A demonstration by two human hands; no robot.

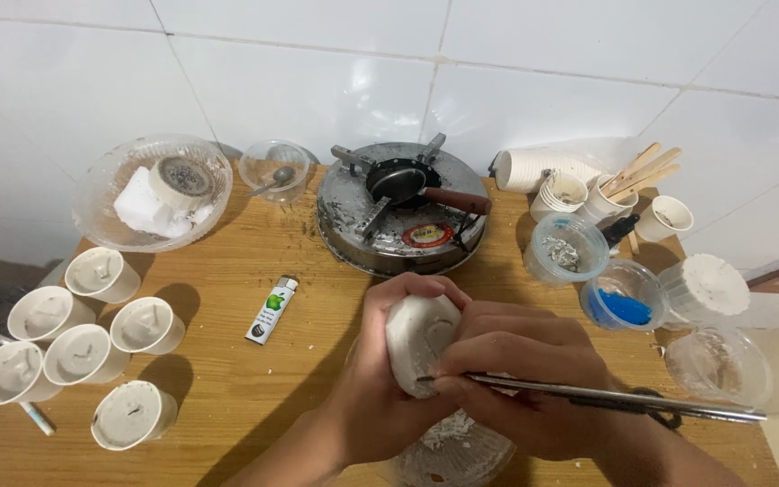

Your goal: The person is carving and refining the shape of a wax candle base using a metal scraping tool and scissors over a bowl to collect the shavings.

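1. A wooden table (227, 379) is set against a white tiled wall (335, 72).
2. A round metal stove (389, 236) is placed at the table's rear centre; a small dark pan with a brown handle (416, 188) is rested on its supports.
3. A clear plastic bowl (92, 212) holding white wax pieces is located at the rear left, with a smaller clear cup containing a spoon (274, 171) beside it.
4. Six paper cups filled with pale wax and wicks (83, 338) are grouped along the left edge.
5. The left hand (380, 379) is seen with its fingers curled around a white wax block (418, 338), which is gripped above the table's front centre, over a clear bowl of wax shavings (453, 451).
6. The right hand (516, 379) is seen with its fingers pinched on a long metal tool (624, 399), whose tip is touching the block.
7. Small containers (570, 248), a tub with blue contents (624, 302) and a cup of wooden sticks (633, 180) are arranged at the right.
8. A white lighter (271, 309) is laid between the cups and the stove.
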